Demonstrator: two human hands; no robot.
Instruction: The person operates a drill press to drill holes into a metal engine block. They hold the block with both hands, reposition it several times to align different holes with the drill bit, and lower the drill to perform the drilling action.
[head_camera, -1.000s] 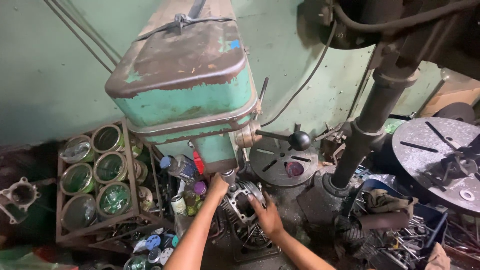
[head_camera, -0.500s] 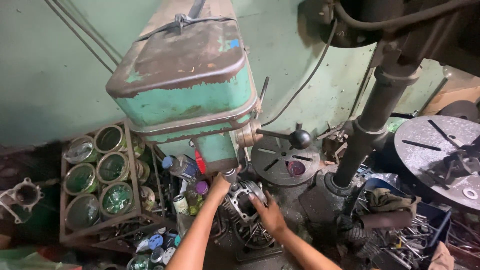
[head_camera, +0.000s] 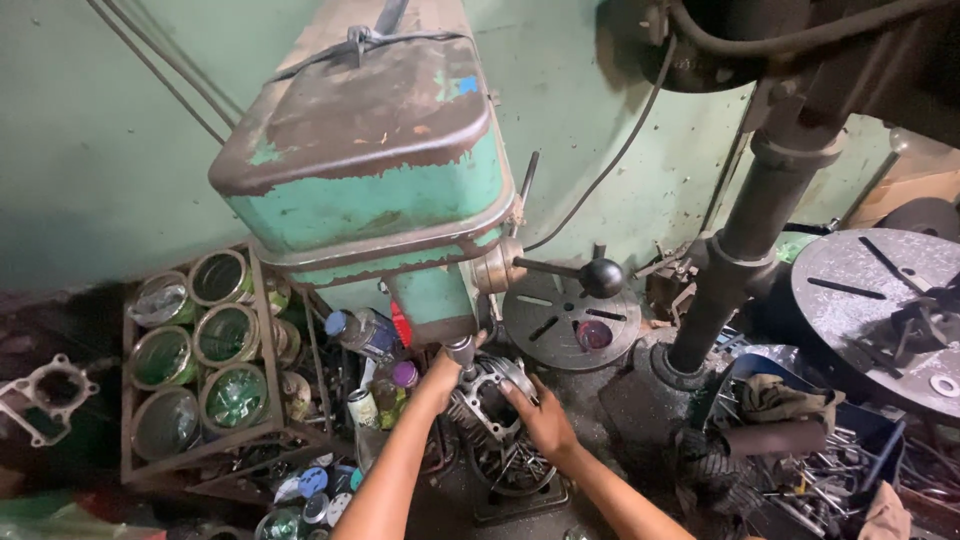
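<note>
I stand over the drill press (head_camera: 370, 170) with both hands down under its green, rust-patched head. My left hand (head_camera: 440, 375) is up at the chuck (head_camera: 461, 352), fingers curled about it as far as I can see, though the grip itself is partly hidden by the head of the machine. My right hand (head_camera: 545, 420) lies on the finned metal cylinder (head_camera: 490, 395), fingers spread and pressed over its near edge, steadying it rather than clenching it.

The cylinder sits on the drill table directly beneath the chuck, tilted a little, its round bore facing up at me. It is dull grey cast metal, grimy, with cooling fins around the body and a dark open bore. Loose bits and shavings lie on the base (head_camera: 520, 480) below it.

As I judge it, the piece is placed and lined up under the spindle, but no cutting is under way: neither of my hands is on the feed handle (head_camera: 600, 277), whose black ball knob sticks out to the right. The lining-up looks near done; the drilling itself is left.
</note>
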